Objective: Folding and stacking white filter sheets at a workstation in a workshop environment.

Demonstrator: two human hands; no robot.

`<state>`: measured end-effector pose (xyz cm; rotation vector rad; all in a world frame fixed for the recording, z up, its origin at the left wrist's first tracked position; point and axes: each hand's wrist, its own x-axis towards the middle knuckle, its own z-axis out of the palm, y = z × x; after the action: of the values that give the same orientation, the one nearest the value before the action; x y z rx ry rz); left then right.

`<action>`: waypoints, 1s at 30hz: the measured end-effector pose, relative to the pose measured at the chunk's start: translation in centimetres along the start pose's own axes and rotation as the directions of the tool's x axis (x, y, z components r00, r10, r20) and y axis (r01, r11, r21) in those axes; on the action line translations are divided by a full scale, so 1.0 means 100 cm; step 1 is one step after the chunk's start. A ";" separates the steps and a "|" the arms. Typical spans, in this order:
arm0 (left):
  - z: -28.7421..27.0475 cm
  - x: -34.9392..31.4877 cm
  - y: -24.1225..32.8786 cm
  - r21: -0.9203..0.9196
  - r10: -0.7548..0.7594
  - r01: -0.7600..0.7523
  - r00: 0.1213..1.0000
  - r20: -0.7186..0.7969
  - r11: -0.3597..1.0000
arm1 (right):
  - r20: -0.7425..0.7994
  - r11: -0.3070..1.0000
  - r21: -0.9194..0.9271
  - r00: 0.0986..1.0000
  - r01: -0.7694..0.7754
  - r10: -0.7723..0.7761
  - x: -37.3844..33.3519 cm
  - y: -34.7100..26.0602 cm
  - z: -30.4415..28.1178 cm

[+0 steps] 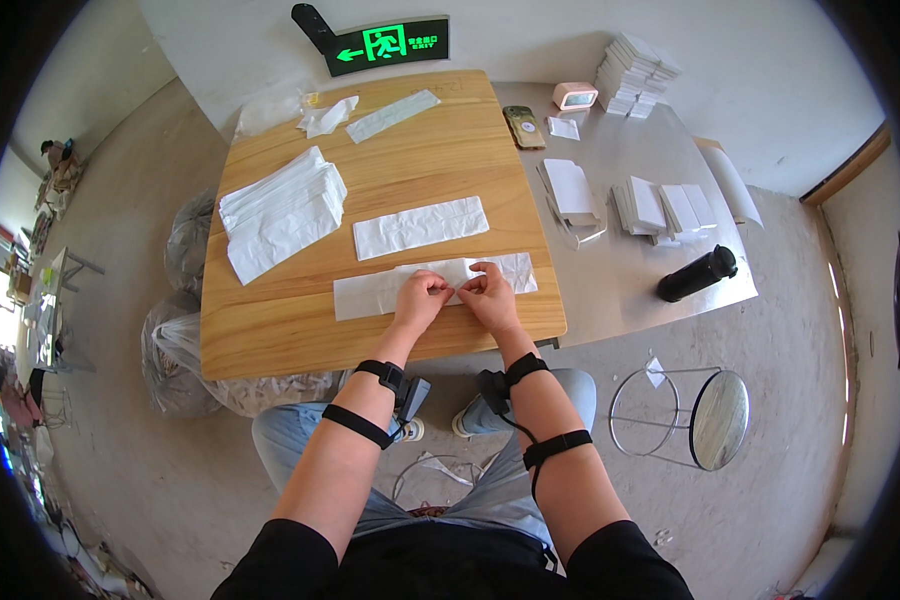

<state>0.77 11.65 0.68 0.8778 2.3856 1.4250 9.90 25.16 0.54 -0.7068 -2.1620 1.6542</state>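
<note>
Several fingers on white strip

Workshop: piled strips, bulging bags.

Near me, a person's left hand and right hand pinch a long, creased, thin white strip toward the near side of a light-brown wooden table. Clockwise from those hands: ten o'clock, a fanned stack of white rectangular sheets; eleven, a second creased white strip; three, a black cylindrical bottle on a grey metal table; four, a round-topped metal stool on the floor.
</note>
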 end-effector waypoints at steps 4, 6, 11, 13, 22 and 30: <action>0.001 0.002 -0.007 -0.017 -0.003 0.002 1.000 -0.031 1.000 | 0.022 0.998 -0.058 0.999 0.027 -0.026 0.001 -0.004 0.002; 0.001 0.002 -0.007 -0.073 -0.049 0.047 0.998 -0.028 0.996 | 0.040 0.997 -0.075 0.999 0.024 -0.021 0.000 -0.007 0.003; 0.000 0.002 0.006 0.006 -0.130 0.130 0.991 0.019 0.991 | -0.027 0.983 -0.181 0.999 0.027 -0.032 -0.005 -0.017 0.004; 0.000 0.002 0.007 0.044 -0.148 0.148 0.989 0.013 0.988 | -0.033 0.978 -0.207 0.999 0.009 -0.017 -0.004 -0.018 0.005; -0.011 0.000 -0.005 -0.321 -0.207 0.233 0.972 0.112 0.918 | -0.075 0.973 -0.229 0.997 -0.035 0.019 -0.002 -0.015 0.008; -0.015 0.003 -0.022 -0.699 -0.341 0.222 0.940 -0.033 0.680 | -0.076 0.977 -0.210 0.997 -0.021 0.005 -0.004 -0.018 0.009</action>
<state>-1.04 10.02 -0.44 0.1852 1.7075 2.0708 9.44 23.84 2.00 -0.8293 -2.3042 1.3928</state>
